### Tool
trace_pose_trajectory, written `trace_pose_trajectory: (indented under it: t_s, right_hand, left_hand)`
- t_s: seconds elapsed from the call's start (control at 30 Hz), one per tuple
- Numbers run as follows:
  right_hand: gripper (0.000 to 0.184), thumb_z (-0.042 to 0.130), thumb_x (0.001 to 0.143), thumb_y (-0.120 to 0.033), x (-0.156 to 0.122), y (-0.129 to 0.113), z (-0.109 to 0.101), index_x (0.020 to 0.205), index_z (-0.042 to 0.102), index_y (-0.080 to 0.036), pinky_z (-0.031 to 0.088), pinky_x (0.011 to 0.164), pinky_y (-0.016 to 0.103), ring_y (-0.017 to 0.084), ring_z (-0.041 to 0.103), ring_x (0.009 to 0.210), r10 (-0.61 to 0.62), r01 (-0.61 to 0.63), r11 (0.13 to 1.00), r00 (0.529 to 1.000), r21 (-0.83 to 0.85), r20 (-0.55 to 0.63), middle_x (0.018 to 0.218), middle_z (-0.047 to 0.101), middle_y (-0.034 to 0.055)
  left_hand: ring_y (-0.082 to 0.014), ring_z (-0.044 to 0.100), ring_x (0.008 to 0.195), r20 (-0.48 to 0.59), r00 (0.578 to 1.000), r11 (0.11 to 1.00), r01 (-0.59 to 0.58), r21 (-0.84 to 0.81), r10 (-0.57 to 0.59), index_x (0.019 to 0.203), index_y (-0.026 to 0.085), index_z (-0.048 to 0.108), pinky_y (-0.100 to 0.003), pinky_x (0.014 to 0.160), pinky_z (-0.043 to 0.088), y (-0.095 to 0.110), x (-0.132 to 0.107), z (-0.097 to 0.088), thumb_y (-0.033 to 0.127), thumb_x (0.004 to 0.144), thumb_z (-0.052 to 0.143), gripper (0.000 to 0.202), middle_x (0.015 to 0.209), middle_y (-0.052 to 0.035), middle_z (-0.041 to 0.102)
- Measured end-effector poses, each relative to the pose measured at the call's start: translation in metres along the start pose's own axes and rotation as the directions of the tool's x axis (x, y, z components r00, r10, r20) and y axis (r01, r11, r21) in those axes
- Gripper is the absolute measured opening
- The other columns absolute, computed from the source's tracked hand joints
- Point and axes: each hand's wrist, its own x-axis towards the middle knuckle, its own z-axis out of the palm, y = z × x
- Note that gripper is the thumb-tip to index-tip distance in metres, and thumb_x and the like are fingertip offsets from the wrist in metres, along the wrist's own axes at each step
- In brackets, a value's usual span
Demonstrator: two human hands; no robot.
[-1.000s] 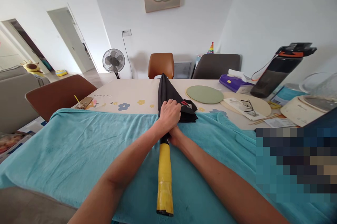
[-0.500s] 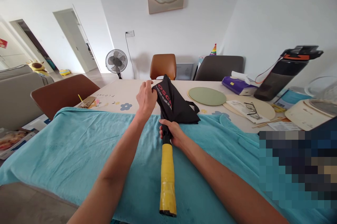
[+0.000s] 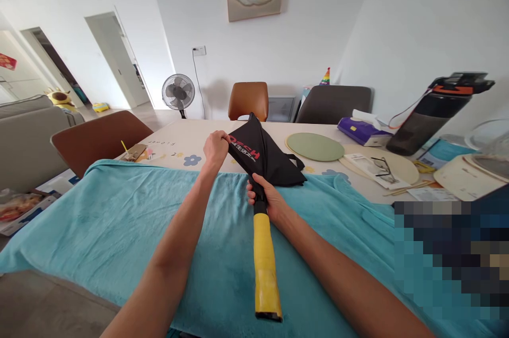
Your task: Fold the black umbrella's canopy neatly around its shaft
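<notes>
A folded black umbrella with red and white lettering lies lengthwise in front of me, its canopy loose and partly spread to both sides. Its handle, wrapped in yellow tape, points back toward me. My right hand is closed around the black part just above the yellow handle. With my left hand I pinch the left edge of the canopy and hold that panel out to the side. A black strap sticks out on the right of the canopy. Beneath everything is a teal blanket over the table.
On the right stand a black water bottle, a purple tissue box, a green round mat and eyeglasses. Chairs and a fan are beyond the table. Small items lie at the left.
My left hand has drawn the canopy panel outward and slightly down, so more lettering lies flat. The yellow handle has shifted a little to the right in view.
</notes>
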Motion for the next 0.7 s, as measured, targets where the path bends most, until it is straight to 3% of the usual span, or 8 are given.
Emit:
trace_pose_trajectory:
  t_s: [0.37, 0.7]
  right_hand:
    - [0.023, 0.052, 0.086, -0.031, 0.001, 0.000, -0.001, 0.073, 0.053, -0.012, 0.042, 0.034, 0.020, 0.008, 0.048, 0.041, 0.009, -0.009, 1.000, 1.000, 0.005, 0.026, 0.057, 0.055, -0.0006]
    - [0.021, 0.052, 0.086, -0.027, 0.000, -0.001, 0.004, 0.071, 0.053, -0.012, 0.041, 0.032, 0.019, 0.007, 0.047, 0.038, 0.006, -0.006, 1.000, 1.000, -0.018, -0.029, 0.054, 0.055, -0.0011]
  left_hand:
    - [-0.0150, 0.057, 0.076, -0.017, 0.999, 0.990, 0.045, -0.137, -0.048, 0.059, 0.020, 0.059, -0.026, 0.065, 0.038, -0.013, 0.009, 0.002, 0.006, 0.057, 0.039, 0.025, 0.080, 0.0021, 0.066]
    - [-0.0122, 0.058, 0.075, -0.121, 0.986, 0.939, -0.147, -0.312, 0.114, 0.050, 0.018, 0.051, -0.024, 0.067, 0.039, -0.007, 0.007, -0.002, 0.004, 0.056, 0.034, 0.023, 0.076, 0.0028, 0.066]
